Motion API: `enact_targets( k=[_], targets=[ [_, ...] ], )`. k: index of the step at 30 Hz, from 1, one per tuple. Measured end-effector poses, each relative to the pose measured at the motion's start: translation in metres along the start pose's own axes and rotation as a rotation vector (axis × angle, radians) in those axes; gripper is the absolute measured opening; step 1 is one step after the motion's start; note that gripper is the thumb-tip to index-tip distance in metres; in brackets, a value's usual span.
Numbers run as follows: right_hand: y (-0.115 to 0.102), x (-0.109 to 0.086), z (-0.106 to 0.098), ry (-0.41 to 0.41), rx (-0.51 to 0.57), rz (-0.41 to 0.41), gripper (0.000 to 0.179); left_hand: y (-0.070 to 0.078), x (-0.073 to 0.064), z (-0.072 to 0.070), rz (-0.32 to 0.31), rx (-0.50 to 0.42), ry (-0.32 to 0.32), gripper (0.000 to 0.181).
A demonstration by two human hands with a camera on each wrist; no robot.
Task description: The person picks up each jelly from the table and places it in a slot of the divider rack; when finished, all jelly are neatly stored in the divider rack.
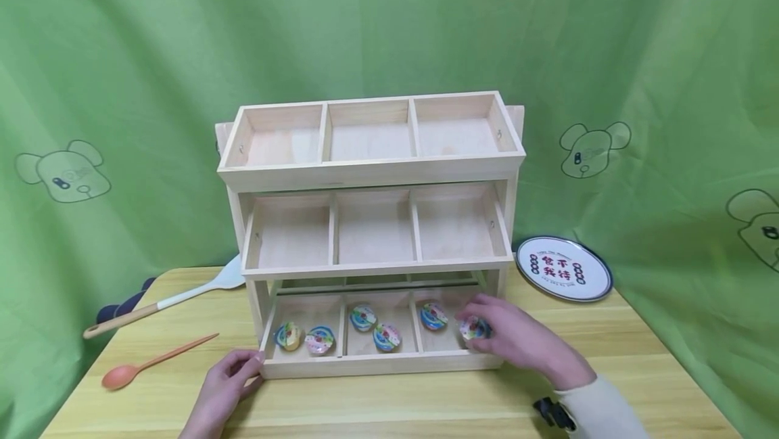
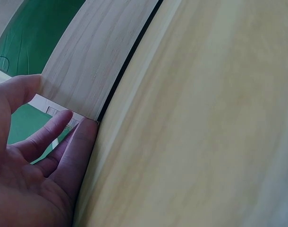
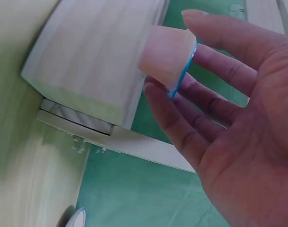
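A three-tier wooden rack point(image 1: 365, 178) stands on the table, each tier divided into three compartments. My left hand point(image 1: 226, 385) holds the left front corner of the bottom tray point(image 1: 389, 364); the left wrist view shows the thumb at its upper edge and fingertips at its lower end. My right hand point(image 1: 517, 334) grips a small jelly cup point(image 3: 166, 54) with a blue-edged lid over the tray's right compartment. Another jelly cup point(image 1: 433, 316) sits in that compartment. Two jelly cups point(image 1: 386, 337) lie in the middle compartment and two jelly cups point(image 1: 288, 335) in the left one.
An oval plate point(image 1: 562, 268) with printed characters lies right of the rack. On the left are a white spatula point(image 1: 189, 295) with a wooden handle and an orange spoon point(image 1: 122, 376). A green curtain point(image 1: 377, 26) hangs behind, and something dark blue point(image 1: 124, 305) shows at the table's left edge.
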State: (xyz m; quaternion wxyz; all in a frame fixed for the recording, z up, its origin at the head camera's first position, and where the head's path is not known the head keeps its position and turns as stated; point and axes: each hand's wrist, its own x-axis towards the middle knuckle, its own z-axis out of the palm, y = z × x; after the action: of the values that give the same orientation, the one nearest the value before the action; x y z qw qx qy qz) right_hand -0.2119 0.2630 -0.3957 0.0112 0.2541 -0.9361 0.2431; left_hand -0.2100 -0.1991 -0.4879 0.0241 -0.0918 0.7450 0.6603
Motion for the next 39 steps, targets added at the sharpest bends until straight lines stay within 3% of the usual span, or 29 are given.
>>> enact_targets(
  k=[18, 39],
  targets=[
    [0.012, 0.017, 0.024, 0.007, -0.083, 0.003, 0.034, 0.001, -0.001, 0.000, 0.005, -0.004, -0.002, 0.035],
    [0.011, 0.026, 0.025, -0.075, -0.088, 0.052, 0.030, -0.001, 0.000, 0.000, 0.008, -0.011, 0.000, 0.034]
  ],
)
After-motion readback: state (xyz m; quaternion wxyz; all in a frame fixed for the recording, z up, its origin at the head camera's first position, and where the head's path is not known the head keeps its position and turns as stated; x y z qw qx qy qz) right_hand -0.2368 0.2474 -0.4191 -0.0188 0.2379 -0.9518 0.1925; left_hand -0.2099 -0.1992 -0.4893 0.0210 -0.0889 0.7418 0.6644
